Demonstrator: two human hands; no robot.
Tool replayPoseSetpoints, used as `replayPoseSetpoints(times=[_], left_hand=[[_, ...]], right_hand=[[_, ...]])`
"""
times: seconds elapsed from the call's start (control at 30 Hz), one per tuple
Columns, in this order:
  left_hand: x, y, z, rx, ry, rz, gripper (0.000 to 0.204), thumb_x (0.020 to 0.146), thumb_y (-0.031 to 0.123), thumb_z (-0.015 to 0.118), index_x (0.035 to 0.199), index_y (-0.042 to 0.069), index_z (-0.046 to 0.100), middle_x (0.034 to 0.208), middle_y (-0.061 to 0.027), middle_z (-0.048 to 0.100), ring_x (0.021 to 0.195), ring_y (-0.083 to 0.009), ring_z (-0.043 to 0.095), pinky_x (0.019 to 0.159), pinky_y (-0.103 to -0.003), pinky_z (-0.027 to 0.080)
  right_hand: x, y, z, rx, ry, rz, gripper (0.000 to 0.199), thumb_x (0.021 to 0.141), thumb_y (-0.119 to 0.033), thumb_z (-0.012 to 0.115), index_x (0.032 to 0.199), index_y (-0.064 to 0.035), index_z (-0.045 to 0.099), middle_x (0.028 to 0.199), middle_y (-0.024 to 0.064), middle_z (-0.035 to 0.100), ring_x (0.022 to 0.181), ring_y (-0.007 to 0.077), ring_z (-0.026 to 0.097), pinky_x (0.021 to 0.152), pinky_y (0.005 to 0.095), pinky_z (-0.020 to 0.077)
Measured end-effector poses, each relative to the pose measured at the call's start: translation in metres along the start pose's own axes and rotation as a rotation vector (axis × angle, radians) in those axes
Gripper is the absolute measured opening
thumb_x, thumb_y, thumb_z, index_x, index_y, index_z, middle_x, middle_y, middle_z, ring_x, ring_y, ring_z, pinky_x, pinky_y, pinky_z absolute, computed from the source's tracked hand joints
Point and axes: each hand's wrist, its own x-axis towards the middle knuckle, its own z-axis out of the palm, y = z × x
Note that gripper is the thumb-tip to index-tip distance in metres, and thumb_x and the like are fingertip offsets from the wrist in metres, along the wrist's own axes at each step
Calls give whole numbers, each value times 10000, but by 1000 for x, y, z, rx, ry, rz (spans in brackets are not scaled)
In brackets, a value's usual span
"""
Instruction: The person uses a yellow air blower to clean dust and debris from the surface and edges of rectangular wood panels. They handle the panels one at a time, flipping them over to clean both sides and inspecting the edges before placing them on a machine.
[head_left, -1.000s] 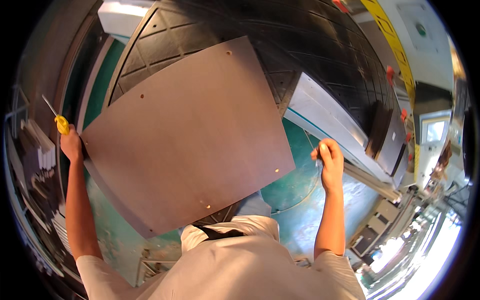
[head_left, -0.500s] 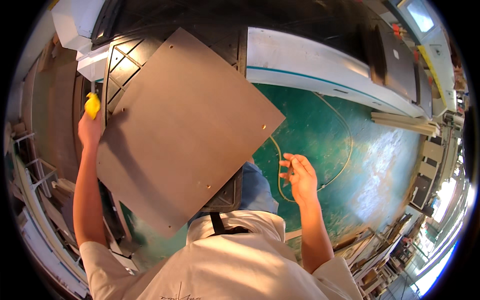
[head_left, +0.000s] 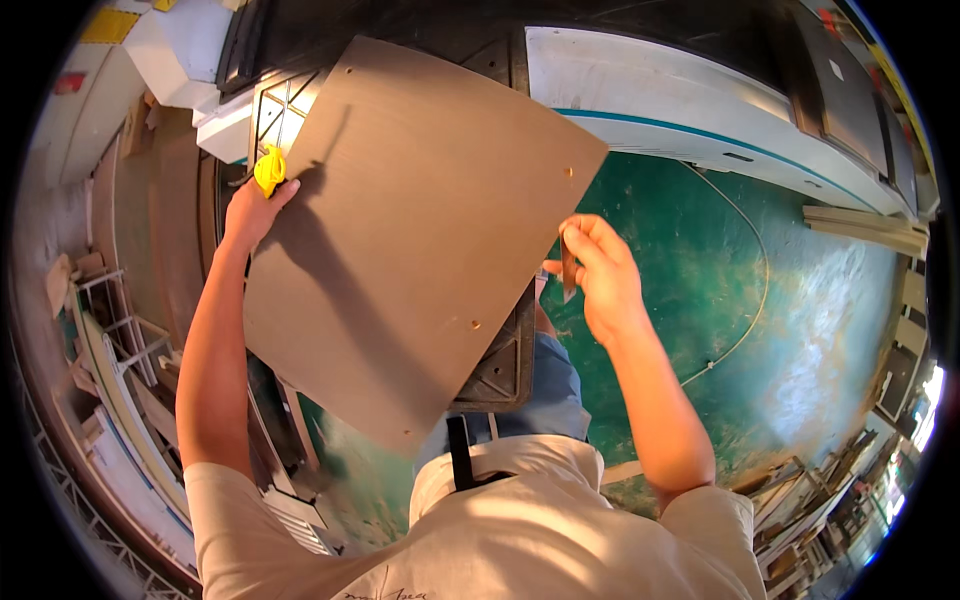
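Note:
A large thin brown board (head_left: 420, 230) with small drilled holes is held up in front of me, tilted. My left hand (head_left: 252, 208) grips its left edge and also has a yellow-handled tool (head_left: 268, 168) in its fingers. By the board's right edge, my right hand (head_left: 602, 278) pinches a small thin brown strip (head_left: 568, 266) between thumb and fingers. Below the board's lower right corner a black ribbed panel (head_left: 505, 360) shows, mostly hidden.
A long white machine body with a teal stripe (head_left: 700, 100) runs along the top right. The green floor (head_left: 800, 380) carries a thin pale cable (head_left: 745, 325). Wooden slats (head_left: 870, 225) lie at the right, stacked panels and racks (head_left: 110, 370) at the left.
My right hand came in from the right to the board's right edge and now pinches a small strip. The board swung with my left hand still on its edge.

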Motion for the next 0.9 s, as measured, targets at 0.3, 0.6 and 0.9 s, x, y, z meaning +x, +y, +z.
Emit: replayPoseSetpoints(times=[0.3, 0.6, 0.9], left_hand=[[-49, 23, -3, -78, -300, -100, 505, 937, 502, 700, 960, -2, 677, 768, -180, 721, 735, -362, 723, 710, -453, 542], [60, 90, 17, 66, 531, 304, 317, 877, 278, 786, 1050, 27, 698, 1059, -173, 690, 1045, -379, 650, 885, -489, 535], [114, 141, 54, 70, 666, 565, 235, 804, 93, 775, 1004, 13, 682, 1008, -145, 672, 1002, -371, 598, 920, -450, 489]], right_hand=[[13, -7, -42, -34, 78, -80, 225, 1066, -224, 574, 1158, -31, 643, 1104, 55, 694, 965, 152, 658, 839, 368, 568], [-6, 35, -30, -161, 342, -140, 177, 1013, -174, 661, 1097, -27, 713, 889, 19, 689, 820, 109, 648, 732, 301, 568], [12, 40, -17, -211, 432, -89, 195, 987, -125, 706, 1090, 32, 756, 810, -10, 653, 713, 72, 550, 677, 250, 480]])
